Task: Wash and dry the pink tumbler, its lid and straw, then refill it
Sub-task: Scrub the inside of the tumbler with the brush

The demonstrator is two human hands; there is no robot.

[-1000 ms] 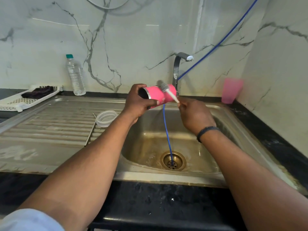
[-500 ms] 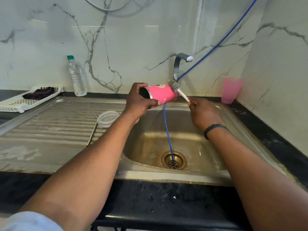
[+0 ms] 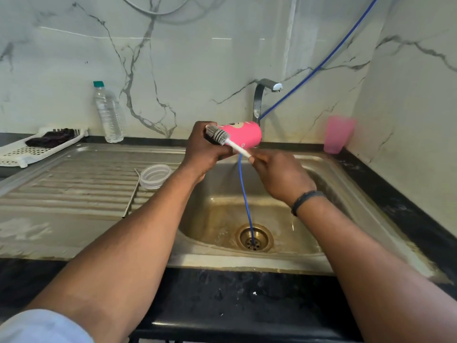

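Tumbler, pink, lies on its side above the sink, at twelve o'clock from the drain, just in front of the tap. Its open mouth points to nine o'clock, into the left hand, whose fingers are curled round the rim end and hold it. The right hand, at four o'clock from the tumbler, pinches the white handle of a brush; its fingers are closed on that handle, and the grey bristle head sits at the tumbler's mouth, partly in front of the left fingers. Whether the bristles are inside the mouth or only across it cannot be told. A blue hose hangs from behind the tumbler straight down into the drain. At nine o'clock from the sink, on the drainboard, lie the clear lid and, beside it, the thin straw, both seemingly not yet washed. Further back stand a bottle and a white tray; a pink cup stands at two o'clock. The step in hand looks like scrubbing at the mouth, so the task is early. The risks, as I judge them: a wet tumbler held only at one end may slip and drop into the sink; the brush may jab the left fingers; a hard stroke may push the tumbler against the tap or snag the hose.
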